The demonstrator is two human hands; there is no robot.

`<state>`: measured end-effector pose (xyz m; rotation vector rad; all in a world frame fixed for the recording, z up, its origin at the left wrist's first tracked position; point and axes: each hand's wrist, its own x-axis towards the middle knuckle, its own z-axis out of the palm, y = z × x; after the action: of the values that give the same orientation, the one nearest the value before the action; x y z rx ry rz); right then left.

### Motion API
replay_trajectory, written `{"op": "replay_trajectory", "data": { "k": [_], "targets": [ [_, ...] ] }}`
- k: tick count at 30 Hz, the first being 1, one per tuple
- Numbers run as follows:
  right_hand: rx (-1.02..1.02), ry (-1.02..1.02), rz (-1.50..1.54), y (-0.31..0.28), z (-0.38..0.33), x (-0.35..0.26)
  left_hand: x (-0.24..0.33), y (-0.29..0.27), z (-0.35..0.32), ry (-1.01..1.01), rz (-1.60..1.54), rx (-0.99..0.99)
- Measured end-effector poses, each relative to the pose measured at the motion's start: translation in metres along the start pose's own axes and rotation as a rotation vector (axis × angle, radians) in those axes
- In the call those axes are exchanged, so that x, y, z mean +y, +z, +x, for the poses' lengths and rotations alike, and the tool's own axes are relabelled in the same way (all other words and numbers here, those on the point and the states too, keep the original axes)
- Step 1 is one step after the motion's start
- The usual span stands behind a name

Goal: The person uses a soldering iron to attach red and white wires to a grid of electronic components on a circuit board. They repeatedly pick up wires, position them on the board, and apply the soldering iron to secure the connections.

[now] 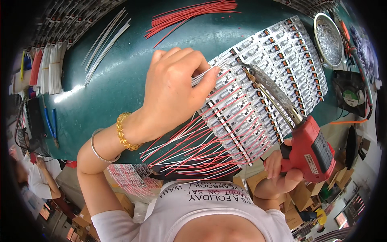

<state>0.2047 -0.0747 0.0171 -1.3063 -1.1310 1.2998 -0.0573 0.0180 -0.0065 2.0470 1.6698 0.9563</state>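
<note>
Between the thumb and fingers of my left hand (175,82) a few white wires (198,78) are pinched, their ends at the upper left edge of a panel of small circuit boards (288,60). My right hand (282,171) is wrapped round the handle of a red soldering gun (312,147). The gun's dark, crusted tip reaches over the panel, a short way right of my left fingertips. Rows of red and white wires (189,147) run from the panel's lower left part and hang past the table edge towards me. Whether the tip touches a board I cannot tell.
Loose red wires (191,15) and white wires (108,47) lie on the green table (121,97). Bundled wires (50,68) and blue tweezers (50,123) are at the left. A metal bowl (328,40) and a black fan (350,93) stand right. Another person (43,175) sits at far left.
</note>
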Motion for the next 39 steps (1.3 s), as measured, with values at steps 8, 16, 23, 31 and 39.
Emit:
{"op": "replay_trajectory", "data": {
  "k": [8, 16, 23, 31, 39],
  "targets": [
    [0.057, 0.015, 0.07, -0.005, -0.006, 0.0, 0.017, -0.029, 0.002, -0.12, -0.099, -0.011],
    [0.034, 0.026, 0.002, -0.003, -0.01, 0.002, 0.014, -0.003, -0.003, 0.019, -0.006, 0.006],
    [0.119, 0.09, 0.0, -0.006, -0.018, 0.007, 0.013, 0.0, -0.002, 0.065, 0.021, 0.025],
    [0.032, 0.011, -0.084, -0.002, -0.012, 0.005, 0.012, -0.001, -0.002, 0.067, 0.055, 0.011],
    [0.037, -0.024, -0.029, -0.005, -0.013, 0.005, 0.012, 0.001, -0.003, 0.092, 0.06, 0.028]
  ]
}}
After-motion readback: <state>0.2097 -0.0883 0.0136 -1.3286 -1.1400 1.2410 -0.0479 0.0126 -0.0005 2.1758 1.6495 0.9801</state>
